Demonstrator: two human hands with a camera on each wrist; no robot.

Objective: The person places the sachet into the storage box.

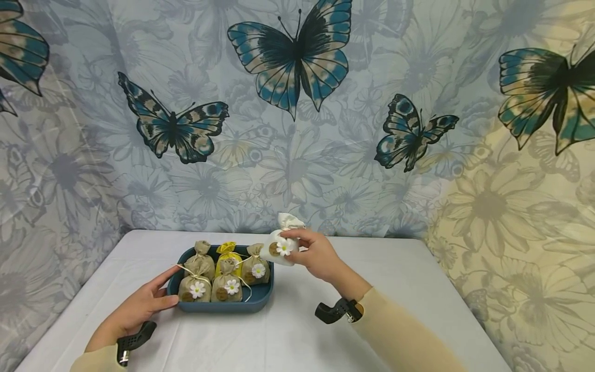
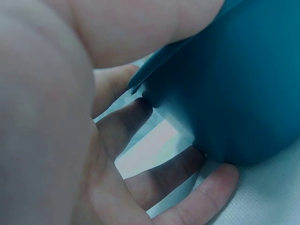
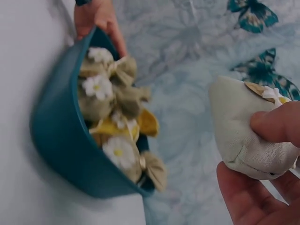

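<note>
My right hand [image 1: 321, 257] pinches a white drawstring sachet [image 1: 284, 247] between thumb and fingers, above the right end of the blue bin [image 1: 223, 307]. A white flower and a round brown tag decorate this sachet. My left hand [image 1: 145, 300] touches the bin's left end; in the left wrist view its fairly straight fingertips [image 2: 224, 176] meet the outer wall. Several sachets stand inside the bin, among them a yellow one [image 1: 228, 249] at the back and a tan one [image 1: 228, 284] at the front. The right wrist view shows the white sachet [image 3: 234, 126] apart from the bin.
A white cloth covers the table [image 1: 297, 330]. Behind it hangs a butterfly-printed fabric backdrop [image 1: 297, 175], which also closes in both sides. Another tan sachet [image 1: 255, 261] sits at the bin's right end, just below the held one.
</note>
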